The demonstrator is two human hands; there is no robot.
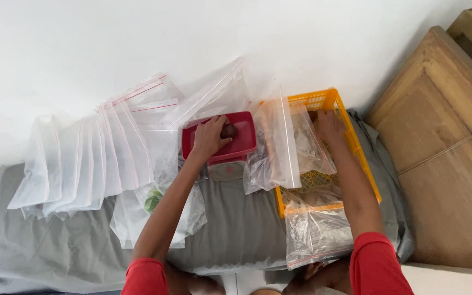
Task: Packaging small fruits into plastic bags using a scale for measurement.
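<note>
The left hand (210, 137) grips a small brown lump (229, 130) over the red tray (247, 143). Right of the tray, the right hand (330, 127) reaches into the orange crate (323, 101), its grip hidden.

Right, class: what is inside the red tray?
Inside the red tray lies one small dark brown lump, with the left hand resting beside it. The hand covers part of the tray floor, so anything beneath it cannot be seen.
</note>
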